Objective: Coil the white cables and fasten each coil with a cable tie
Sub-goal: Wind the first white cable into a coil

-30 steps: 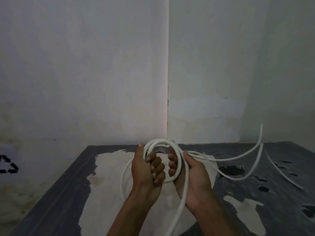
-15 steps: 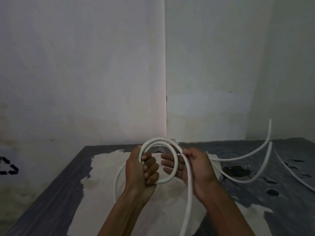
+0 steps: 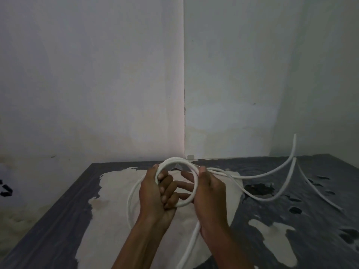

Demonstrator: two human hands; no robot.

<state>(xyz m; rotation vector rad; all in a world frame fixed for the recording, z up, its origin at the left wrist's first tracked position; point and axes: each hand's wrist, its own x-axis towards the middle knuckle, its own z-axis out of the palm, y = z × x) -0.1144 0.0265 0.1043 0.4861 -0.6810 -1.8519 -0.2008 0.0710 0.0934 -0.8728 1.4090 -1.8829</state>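
I hold a small coil of white cable (image 3: pixel 175 160) upright above the table. My left hand (image 3: pixel 159 193) grips the coil's left side with fingers curled through the ring. On the coil's right side, my right hand (image 3: pixel 208 191) has its thumb on top and its fingers reaching into the ring. One loose loop (image 3: pixel 130 195) hangs out to the left. A strand (image 3: pixel 189 247) runs down under my right wrist. Other loose white cable lengths (image 3: pixel 275 170) arc away to the right over the table. No cable tie is visible.
The dark table (image 3: pixel 58 210) has large pale patches where its surface has peeled, and it stands in a corner of two plain walls (image 3: pixel 184 94). One thin cable end (image 3: pixel 320 191) lies on the right part of the table.
The right hand slid along the ring and its fingers straightened into the coil. The loose cable ends on the right swung upward. The left hand kept its grip.
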